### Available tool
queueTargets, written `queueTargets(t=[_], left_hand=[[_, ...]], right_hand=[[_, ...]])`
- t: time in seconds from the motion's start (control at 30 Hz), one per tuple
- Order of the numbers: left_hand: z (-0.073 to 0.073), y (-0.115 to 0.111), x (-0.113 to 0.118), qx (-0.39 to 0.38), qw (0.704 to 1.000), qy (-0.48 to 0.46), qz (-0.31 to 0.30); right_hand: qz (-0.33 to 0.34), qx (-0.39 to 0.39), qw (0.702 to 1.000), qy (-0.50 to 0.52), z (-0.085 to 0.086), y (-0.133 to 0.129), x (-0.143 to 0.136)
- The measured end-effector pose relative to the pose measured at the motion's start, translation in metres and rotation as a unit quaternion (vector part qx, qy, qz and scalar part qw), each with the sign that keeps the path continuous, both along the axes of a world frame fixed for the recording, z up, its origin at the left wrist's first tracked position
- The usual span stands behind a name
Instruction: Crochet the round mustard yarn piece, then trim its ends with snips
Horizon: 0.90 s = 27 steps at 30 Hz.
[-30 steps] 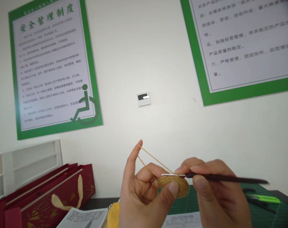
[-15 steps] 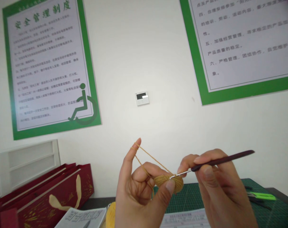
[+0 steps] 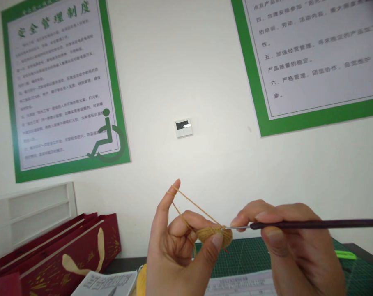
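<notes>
My left hand (image 3: pixel 180 246) pinches a small tan crochet piece (image 3: pixel 209 237) between thumb and fingers, its index finger raised. Tan yarn (image 3: pixel 199 205) loops round that fingertip and runs down to the top edge of the piece. In my right hand (image 3: pixel 297 238) is a crochet hook with a dark handle (image 3: pixel 297 224), lying nearly level. The hook's metal tip meets the top edge of the crochet piece; whether it passes through a stitch I cannot tell. A bit of red shows just under the piece.
A green cutting mat (image 3: pixel 236 257) lies on the dark table below my hands, with a printed sheet (image 3: pixel 242 283) and a bright green tool (image 3: pixel 345 255). Yellow yarn (image 3: pixel 141 279), a booklet (image 3: pixel 104 283) and dark red gift bags (image 3: pixel 69 255) are at left.
The hook has swung from a slant to nearly level, and my right hand has turned and shifted slightly right. My left hand keeps its grip, drifting slightly left.
</notes>
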<state>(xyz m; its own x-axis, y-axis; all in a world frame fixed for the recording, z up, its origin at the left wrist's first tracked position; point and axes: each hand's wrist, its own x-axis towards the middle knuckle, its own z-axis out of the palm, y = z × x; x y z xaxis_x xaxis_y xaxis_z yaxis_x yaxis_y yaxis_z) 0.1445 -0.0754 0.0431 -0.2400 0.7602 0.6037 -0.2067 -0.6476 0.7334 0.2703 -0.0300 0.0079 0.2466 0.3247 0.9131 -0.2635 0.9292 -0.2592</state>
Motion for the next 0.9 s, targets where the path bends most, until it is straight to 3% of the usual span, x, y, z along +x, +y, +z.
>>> queueTargets(t=[0.27,0.33,0.4,0.6,0.8,0.9], left_hand=[[0.0,-0.002,0.005,0.01,0.999,0.004,0.053],[0.0,-0.004,0.006,0.016,0.997,0.007,0.069],[0.0,-0.004,0.006,0.022,0.998,0.005,0.067],[0.0,-0.001,0.003,-0.001,0.999,-0.041,-0.033],[-0.001,0.001,0.001,-0.006,0.997,-0.07,-0.036],[-0.001,-0.001,0.001,-0.016,0.997,-0.068,-0.038]], right_hand=[[-0.114,0.095,0.989,-0.028,-0.003,0.0,0.003],[-0.149,0.16,0.973,-0.072,-0.003,0.002,0.009],[-0.146,0.162,0.969,-0.118,-0.002,0.002,0.012],[-0.084,0.137,0.984,-0.08,-0.002,0.0,-0.002],[-0.024,0.063,0.997,-0.041,-0.002,0.012,-0.008],[-0.061,0.098,0.992,-0.044,-0.003,0.015,-0.009]])
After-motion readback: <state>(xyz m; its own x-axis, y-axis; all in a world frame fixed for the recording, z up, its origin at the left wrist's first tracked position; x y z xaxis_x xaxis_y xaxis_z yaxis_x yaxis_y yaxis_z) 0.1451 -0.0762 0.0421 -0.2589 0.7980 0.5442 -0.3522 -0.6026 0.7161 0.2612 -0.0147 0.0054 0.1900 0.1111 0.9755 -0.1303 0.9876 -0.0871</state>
